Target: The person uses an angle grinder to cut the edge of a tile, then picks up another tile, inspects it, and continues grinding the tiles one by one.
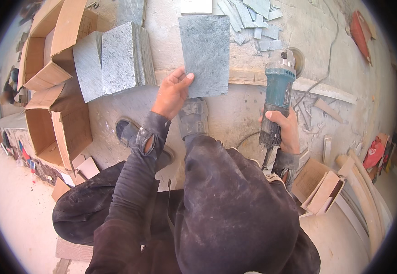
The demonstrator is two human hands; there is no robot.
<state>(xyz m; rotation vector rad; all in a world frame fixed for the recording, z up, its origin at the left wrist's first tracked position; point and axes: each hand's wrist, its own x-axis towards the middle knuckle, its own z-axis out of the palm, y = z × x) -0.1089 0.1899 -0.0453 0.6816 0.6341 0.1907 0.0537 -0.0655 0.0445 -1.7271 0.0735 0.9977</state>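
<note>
A grey-blue rectangular stone tile (206, 52) stands out in front of me, its lower left edge pinched by the thumb and fingers of my left hand (174, 91). My right hand (287, 130) is wrapped round the dark rear body of a teal angle grinder (279, 84). The grinder's head points away from me, and its disc (297, 62) shows at the right of the head. Whether the disc is spinning cannot be told. Left of my left hand, a stack of similar tiles (123, 59) rests on the floor, tilted on edge.
Open cardboard boxes (59, 123) stand on the left. Several cut tile strips (258, 20) lie at the back. A wooden strip (246, 76) crosses the floor under the grinder. A cable (330, 55) runs along the right, near stone offcuts (328, 111) and a torn carton (319, 187).
</note>
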